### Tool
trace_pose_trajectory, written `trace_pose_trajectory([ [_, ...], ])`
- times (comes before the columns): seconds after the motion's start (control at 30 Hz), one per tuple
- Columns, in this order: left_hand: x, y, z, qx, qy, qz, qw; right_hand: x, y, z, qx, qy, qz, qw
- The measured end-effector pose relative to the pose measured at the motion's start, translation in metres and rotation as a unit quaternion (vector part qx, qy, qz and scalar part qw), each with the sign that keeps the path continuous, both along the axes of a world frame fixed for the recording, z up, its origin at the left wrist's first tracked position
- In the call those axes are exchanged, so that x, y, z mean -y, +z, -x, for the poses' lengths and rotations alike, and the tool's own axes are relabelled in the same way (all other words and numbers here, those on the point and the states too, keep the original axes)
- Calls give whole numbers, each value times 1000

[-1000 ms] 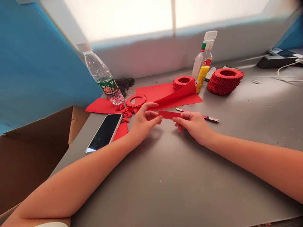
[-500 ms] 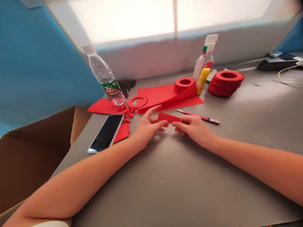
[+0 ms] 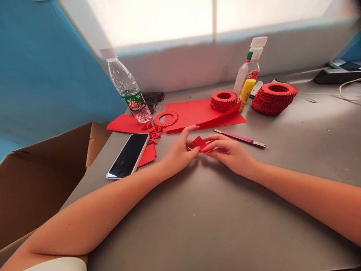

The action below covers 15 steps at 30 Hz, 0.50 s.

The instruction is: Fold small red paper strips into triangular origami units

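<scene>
Between my two hands is a small piece of red paper (image 3: 199, 142), folded so that one end stands up as a flap. My left hand (image 3: 184, 150) pinches its left side between thumb and fingers, with the index finger raised. On the other side my right hand (image 3: 225, 150) grips the paper's right end, fingers bent over it. The fingertips hide part of the fold. Just beyond my right hand lies a pink craft knife or similar slim tool (image 3: 239, 138). Left of my left hand are small folded red paper pieces (image 3: 153, 134) and a red paper ring (image 3: 166, 119).
A phone (image 3: 129, 155) lies on red paper slips (image 3: 147, 155). Behind stand a water bottle (image 3: 131, 94), a second bottle (image 3: 251, 66), a yellow glue stick (image 3: 247, 92) and stacked red rings (image 3: 275, 99). A smaller ring stack (image 3: 224, 101) sits on red sheets (image 3: 188, 109). A cardboard box (image 3: 47, 169) is at left.
The red paper strip, flat and stretched between my hands before, is now bent, with one end turned up. My right fingers have moved over it. The view has shifted slightly.
</scene>
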<state>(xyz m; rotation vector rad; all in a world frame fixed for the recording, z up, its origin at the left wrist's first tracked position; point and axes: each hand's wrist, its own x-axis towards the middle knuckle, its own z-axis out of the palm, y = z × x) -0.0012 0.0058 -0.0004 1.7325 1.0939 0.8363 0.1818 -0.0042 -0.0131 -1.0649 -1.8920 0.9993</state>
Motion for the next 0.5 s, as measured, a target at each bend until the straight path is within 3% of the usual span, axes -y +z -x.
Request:
trace_pose_trajectory([
  [0.23,9,-2,-2,-142,-68,-104,982,2,2,2,-34,8,57,998],
  [0.5,13,6,-4,-55,-23,-50,997,1,4,3,-137,-28,139,980],
])
